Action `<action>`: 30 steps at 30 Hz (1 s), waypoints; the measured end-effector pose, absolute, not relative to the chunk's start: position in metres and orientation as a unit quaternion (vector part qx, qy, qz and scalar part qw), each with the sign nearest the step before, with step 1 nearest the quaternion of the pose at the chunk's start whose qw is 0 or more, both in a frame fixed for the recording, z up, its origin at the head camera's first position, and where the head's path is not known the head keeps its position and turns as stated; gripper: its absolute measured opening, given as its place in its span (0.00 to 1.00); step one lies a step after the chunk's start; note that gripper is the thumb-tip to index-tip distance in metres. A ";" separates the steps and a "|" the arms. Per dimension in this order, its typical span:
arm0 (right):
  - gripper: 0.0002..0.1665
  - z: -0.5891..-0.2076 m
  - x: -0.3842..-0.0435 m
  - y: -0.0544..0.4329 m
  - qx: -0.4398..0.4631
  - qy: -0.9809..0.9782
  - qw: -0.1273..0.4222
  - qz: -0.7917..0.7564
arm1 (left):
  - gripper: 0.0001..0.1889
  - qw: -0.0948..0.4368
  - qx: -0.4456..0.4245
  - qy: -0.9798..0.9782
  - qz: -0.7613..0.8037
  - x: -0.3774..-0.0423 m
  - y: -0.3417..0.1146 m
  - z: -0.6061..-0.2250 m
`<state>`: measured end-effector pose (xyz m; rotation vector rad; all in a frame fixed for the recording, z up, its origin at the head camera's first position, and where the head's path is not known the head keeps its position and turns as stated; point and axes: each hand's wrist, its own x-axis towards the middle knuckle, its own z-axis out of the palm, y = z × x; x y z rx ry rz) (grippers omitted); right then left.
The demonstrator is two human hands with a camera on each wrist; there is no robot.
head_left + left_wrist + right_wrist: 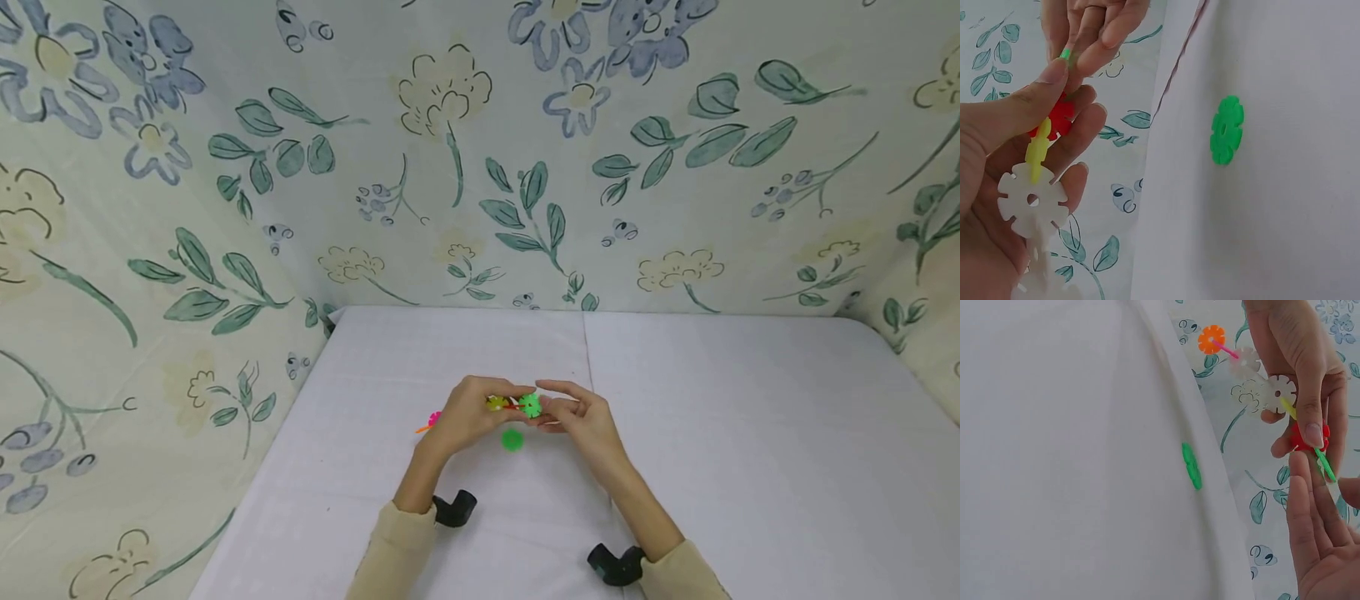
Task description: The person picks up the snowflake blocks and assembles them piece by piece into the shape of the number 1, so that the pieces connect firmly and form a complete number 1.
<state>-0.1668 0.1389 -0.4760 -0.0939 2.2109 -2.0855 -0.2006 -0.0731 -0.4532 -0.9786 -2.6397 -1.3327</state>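
A chain of slotted plastic snowflake discs runs through my left hand [467, 417]. The left thumb and fingers grip it near the red disc [1061, 117]. Along the chain I see a yellow disc [1037, 150], white discs [1032, 200], a pink disc [1227, 350] and an orange disc [1212, 339] at the far end. At the near end, a green disc [530, 406] joins the red one. My right hand [594, 427] pinches the green disc's edge between thumb and fingers, its palm partly turned up. A loose green disc [512, 440] lies on the table below the hands.
White cloth covers the table [750, 433], with a seam running across it. Floral fabric [480, 167] hangs behind and to the sides. Black wrist mounts [455, 508] project from both forearms above the cloth.
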 end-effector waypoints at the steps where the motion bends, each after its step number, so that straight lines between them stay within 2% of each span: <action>1: 0.21 -0.477 -0.168 0.139 -0.030 0.729 0.058 -0.681 | 0.20 0.009 -0.309 -0.848 -0.430 -0.202 -0.076 -0.454; 7: 0.22 -0.490 -0.169 0.137 -0.065 0.754 0.119 -0.643 | 0.18 -0.023 -0.270 -0.850 -0.452 -0.207 -0.093 -0.455; 10: 0.24 -0.497 -0.169 0.133 -0.089 0.772 0.129 -0.616 | 0.19 -0.037 -0.269 -0.846 -0.459 -0.210 -0.099 -0.457; 17: 0.24 -0.504 -0.170 0.121 -0.092 0.825 0.093 -0.550 | 0.19 -0.060 -0.258 -0.842 -0.470 -0.213 -0.103 -0.460; 25: 0.17 -0.503 -0.168 0.111 -0.075 0.872 0.067 -0.479 | 0.19 -0.061 -0.260 -0.837 -0.477 -0.213 -0.105 -0.461; 30: 0.18 -0.501 -0.166 0.110 -0.087 0.880 0.056 -0.463 | 0.19 -0.066 -0.255 -0.834 -0.486 -0.213 -0.106 -0.462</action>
